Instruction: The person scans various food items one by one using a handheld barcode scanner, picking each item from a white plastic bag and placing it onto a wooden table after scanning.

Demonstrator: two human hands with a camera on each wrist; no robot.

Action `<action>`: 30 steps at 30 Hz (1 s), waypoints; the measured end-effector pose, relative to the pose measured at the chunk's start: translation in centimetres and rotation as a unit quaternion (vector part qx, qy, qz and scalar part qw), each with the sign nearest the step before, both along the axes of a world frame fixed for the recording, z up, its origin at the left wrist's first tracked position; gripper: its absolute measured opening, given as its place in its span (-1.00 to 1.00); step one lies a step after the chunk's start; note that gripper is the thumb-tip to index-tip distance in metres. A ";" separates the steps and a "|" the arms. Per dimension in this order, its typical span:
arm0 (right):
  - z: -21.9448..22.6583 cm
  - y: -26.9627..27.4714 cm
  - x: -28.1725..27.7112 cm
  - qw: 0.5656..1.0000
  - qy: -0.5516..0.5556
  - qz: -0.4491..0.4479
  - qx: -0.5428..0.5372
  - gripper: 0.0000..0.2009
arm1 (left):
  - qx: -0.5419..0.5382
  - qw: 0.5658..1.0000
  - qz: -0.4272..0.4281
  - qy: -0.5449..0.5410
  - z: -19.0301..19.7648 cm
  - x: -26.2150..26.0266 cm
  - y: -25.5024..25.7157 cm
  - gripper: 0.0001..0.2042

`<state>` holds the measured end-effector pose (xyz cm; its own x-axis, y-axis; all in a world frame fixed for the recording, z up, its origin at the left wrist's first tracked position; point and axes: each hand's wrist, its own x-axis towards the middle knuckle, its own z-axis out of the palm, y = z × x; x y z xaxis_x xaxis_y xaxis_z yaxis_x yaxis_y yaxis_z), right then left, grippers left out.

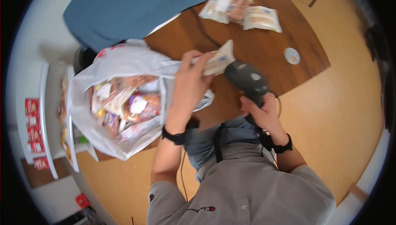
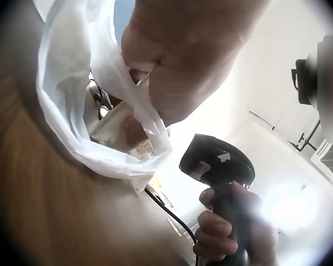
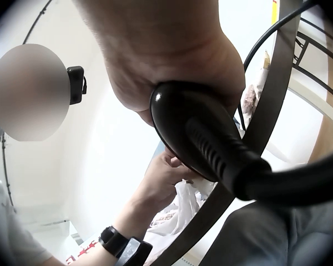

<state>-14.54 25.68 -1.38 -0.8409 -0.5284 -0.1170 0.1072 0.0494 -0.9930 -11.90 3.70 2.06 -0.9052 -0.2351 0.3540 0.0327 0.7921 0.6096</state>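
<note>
My left hand [image 1: 192, 83] grips a small clear food packet [image 1: 219, 60] with a printed label, above the table beside the bag. My right hand [image 1: 266, 111] is wrapped around the handle of a black barcode scanner [image 1: 247, 80], its head close to the packet. A white plastic bag [image 1: 123, 142], full of packaged food, stands open to the left of my left hand. In the left wrist view a bag handle [image 2: 66, 133] loops around the packet and my fingers. From the right wrist the scanner's grip end [image 3: 194, 127] and its cord show large.
Several food packets [image 1: 262, 19] lie at the far side of the brown table [image 1: 284, 80]. A small round white object [image 1: 292, 56] sits near its right edge. Blue cloth [image 1: 136, 6] covers something behind the bag. Shelves [image 1: 47, 122] with packaged goods stand at the left.
</note>
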 end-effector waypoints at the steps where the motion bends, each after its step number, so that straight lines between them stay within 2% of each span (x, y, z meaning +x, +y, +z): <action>1: 0.0 -0.1 0.0 0.999 -0.032 -0.001 -0.017 -0.83 | 0.021 1.000 -0.001 0.001 0.0 0.1 0.0 -0.44; 2: -0.2 -0.2 0.1 0.998 -0.049 0.001 -0.029 -0.83 | 0.014 1.000 0.019 -0.004 -0.2 0.2 -0.1 -0.44; 4: -1.1 -0.3 0.0 0.998 -0.055 0.019 -0.027 -0.82 | 0.091 0.996 -0.005 -0.004 -0.4 0.5 -0.5 -0.45; 5: -1.4 -0.2 -0.2 0.998 -0.055 0.017 -0.018 -0.80 | 0.090 0.996 0.006 -0.004 0.0 0.9 -0.9 -0.45; 10: -1.3 0.5 -0.8 0.995 -0.081 0.026 -0.059 -0.77 | -0.019 0.996 0.069 0.044 2.0 6.3 -4.5 -0.44; 12: -1.2 0.6 -1.1 0.992 -0.082 0.036 -0.094 -0.76 | 0.139 0.978 0.131 0.085 2.1 10.0 -6.5 -0.47; 14: -1.2 0.5 -1.1 0.991 -0.086 0.038 -0.097 -0.75 | 0.244 0.939 0.230 0.082 3.8 13.8 -9.1 -0.47; 16: -1.1 0.4 -1.1 0.990 -0.088 0.040 -0.100 -0.74 | 0.218 0.909 0.335 0.115 4.9 16.5 -12.7 -0.51; 17: -1.1 0.4 -1.1 0.989 -0.095 0.046 -0.102 -0.75 | 0.143 0.908 0.381 0.102 5.5 17.6 -14.4 -0.59; 19: -1.0 0.4 -1.0 0.989 -0.101 0.048 -0.101 -0.76 | 0.121 0.905 0.388 0.123 5.8 19.6 -18.9 -0.60; 21: -1.2 0.6 -1.1 0.988 -0.121 0.046 -0.080 -0.79 | 0.139 0.877 0.459 -0.002 6.5 20.0 -22.0 -0.51; 23: -1.3 0.8 -1.0 0.990 -0.113 0.028 -0.075 -0.79 | 0.038 0.859 0.492 -0.135 6.7 20.1 -25.5 -0.40; 24: -1.3 0.8 -0.9 0.990 -0.115 0.033 -0.077 -0.78 | -0.093 0.872 0.454 -0.154 5.5 21.2 -28.6 -0.38; 25: -1.3 0.8 -0.9 0.989 -0.117 0.039 -0.080 -0.77 | -0.208 0.819 0.499 -0.191 5.6 20.7 -29.0 -0.50; 27: -1.4 0.9 -0.9 0.989 -0.114 0.030 -0.090 -0.76 | -0.283 0.828 0.473 -0.105 6.6 19.7 -29.0 -0.56; 28: -1.4 0.8 -0.9 0.987 -0.116 0.039 -0.102 -0.75 | -0.282 0.834 0.463 -0.101 7.4 17.8 -27.7 -0.56; 30: -1.2 0.9 -1.0 0.987 -0.118 0.037 -0.103 -0.74 | -0.255 0.876 0.408 0.009 8.3 13.0 -21.9 -0.64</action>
